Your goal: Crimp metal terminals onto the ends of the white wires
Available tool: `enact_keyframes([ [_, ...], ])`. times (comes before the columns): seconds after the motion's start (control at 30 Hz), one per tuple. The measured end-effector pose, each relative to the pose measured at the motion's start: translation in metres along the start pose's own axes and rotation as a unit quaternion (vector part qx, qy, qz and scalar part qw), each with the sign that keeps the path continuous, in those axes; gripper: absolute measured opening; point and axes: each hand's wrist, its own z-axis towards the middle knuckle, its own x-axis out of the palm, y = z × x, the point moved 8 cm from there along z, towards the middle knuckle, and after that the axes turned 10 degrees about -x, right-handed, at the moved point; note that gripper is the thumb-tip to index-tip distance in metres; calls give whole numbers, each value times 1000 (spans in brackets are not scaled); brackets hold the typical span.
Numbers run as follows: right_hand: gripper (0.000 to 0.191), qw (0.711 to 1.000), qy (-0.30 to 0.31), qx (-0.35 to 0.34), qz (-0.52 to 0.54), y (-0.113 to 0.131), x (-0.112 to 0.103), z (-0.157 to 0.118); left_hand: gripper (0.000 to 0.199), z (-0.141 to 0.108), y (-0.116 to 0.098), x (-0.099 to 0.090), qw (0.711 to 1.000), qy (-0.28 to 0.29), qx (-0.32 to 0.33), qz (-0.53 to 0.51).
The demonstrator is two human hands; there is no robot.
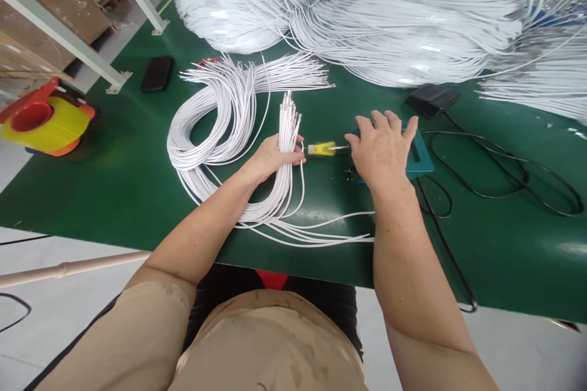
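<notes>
Fingers (293, 157) of the left hand (266, 158) are closed round a bundle of white wires (288, 125), the thumb across its front and other fingertips showing at its right side. The bundle stands out above the hand with its tips gathered toward the far edge of the counter (513, 268), somewhat left of the middle of the near edge; below the hand it bends and curves round to the left in a wide coil. One single wire bows out by those fingertips, close to the tip of a yellow piece (324, 148), which a thin metal rod joins to a teal device (420, 157). Over that device lies the right hand (383, 149), its fingers spread wide; how firmly it presses, I cannot tell. Several loose wires (321, 238) trail along the near edge toward the right forearm. Behind the device, a black box (432, 100) sits near a looping black cord (527, 183). Large heaps of white wire (403, 18) fill the counter's far side. Toward the left edge lies a flat black object (156, 74), near a metal post (82, 45), and a yellow roll (64, 125) with a red core stands right at that edge.
</notes>
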Motion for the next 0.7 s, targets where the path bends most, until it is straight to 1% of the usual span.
enact_keyframes([
  [0.07,31,998,-20,-24,53,10,-9,4,45,-2,-3,-1,1000,3,11,-30],
  [0.13,27,986,0,-82,148,33,-15,7,46,-5,-6,0,998,11,26,-52],
  [0.17,27,971,33,-125,202,51,-16,6,47,-6,-8,0,997,18,34,-64],
  [0.23,24,928,130,-220,272,91,-13,-3,51,-7,-8,1,994,34,42,-92],
  [0.27,22,913,174,-245,277,106,-10,-9,53,-7,-8,1,993,40,42,-104],
  [0.3,20,906,213,-251,267,117,-6,-16,54,-7,-8,1,992,43,40,-110],
  [0.37,20,901,260,-236,254,128,2,-26,53,-7,-8,0,993,39,33,-105],
  [0.43,24,894,291,-224,257,133,8,-35,48,-8,-9,-1,995,30,24,-89],
  [0.47,26,881,314,-227,272,134,10,-39,46,-9,-9,0,996,28,17,-85],
  [0.5,28,860,343,-226,302,134,12,-43,45,-9,-9,0,996,29,8,-85],
  [0.53,30,836,372,-208,346,132,14,-46,46,-9,-9,1,996,32,0,-89],
  [0.57,31,812,394,-173,394,126,16,-46,47,-10,-8,2,995,34,-8,-95],
  [0.6,31,794,404,-125,437,118,17,-43,48,-10,-7,3,994,35,-14,-101],
  [0.63,31,785,398,-69,470,108,19,-38,49,-10,-7,4,994,36,-17,-104],
  [0.67,30,795,366,-15,483,94,19,-30,48,-9,-6,4,994,37,-15,-104],
  [0.7,28,818,313,28,482,80,18,-20,48,-9,-6,5,994,38,-11,-99],
])
